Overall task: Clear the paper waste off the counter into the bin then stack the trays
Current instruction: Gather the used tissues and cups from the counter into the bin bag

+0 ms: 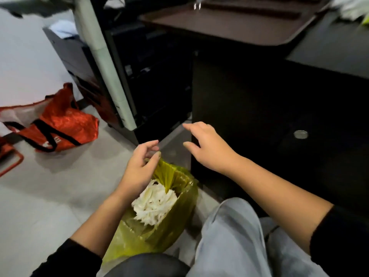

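**Paper in the bin bag; tray waits on the desk**

Left hand [139, 168] hovers over the yellow bin bag [159, 226], fingers [154, 156] loosely curled, touching or pinching the bag's bunched rim; a firm grip cannot be told. Right hand [207, 148] open, fingers spread, holding nothing, beside the dark cabinet.

Crumpled white paper [153, 204] sits inside the bag, just below the left fingers. Judged light, soft, easily crushed; any handful will do. Bag film thin, glossy, slack; best held at the gathered rim.

Brown tray [229, 27] lies flat on the desk, well beyond both hands: rigid, smooth, raised lip. Likely lifted by its edges.
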